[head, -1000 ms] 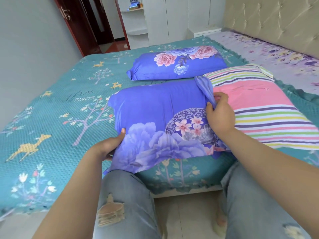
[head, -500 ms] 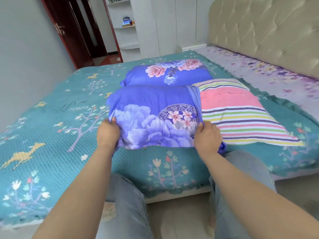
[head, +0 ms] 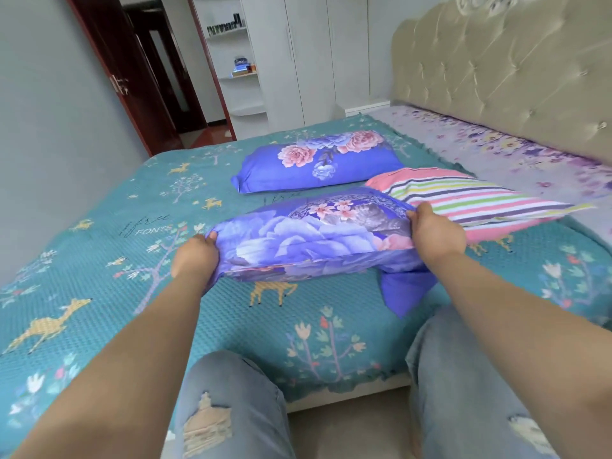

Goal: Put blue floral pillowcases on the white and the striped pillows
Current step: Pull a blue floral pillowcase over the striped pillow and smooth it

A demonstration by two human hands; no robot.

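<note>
While we lift the striped pillow (head: 463, 202) off the bedspread (head: 99, 260), the blue floral pillowcase (head: 308, 236) covers its near half and no more: the pink, green and purple stripes poke out bare on the far right, angled up over the bed. Our left hand (head: 195, 256) grips the closed end of the case, fingers curled into the cloth at its corner. Our right hand (head: 437, 233) pinches the open edge of the case right where blue meets stripe, and a loose flap of blue fabric (head: 405, 289) hangs down below that wrist. So both hands are clamped on the same case, well apart, one at each end.

How far along are we? By our reckoning, past halfway. Behind this one, nearer the wardrobe (head: 308, 61), a second pillow (head: 314, 160) lies flat on the bedspread fully dressed in blue with big pink roses. That looks like the white one, finished, though no white shows, so we can't swear to it. What's left is this striped one: the case looks to need drawing on over the bare half, then the loose flap squaring off.

For writing, there's a scrawl printed on the teal bedspread just left of our work. The lower word reads "FONTS" (head: 150, 231); the script above it is too loose to make out. No brand labels show on either case.
</note>
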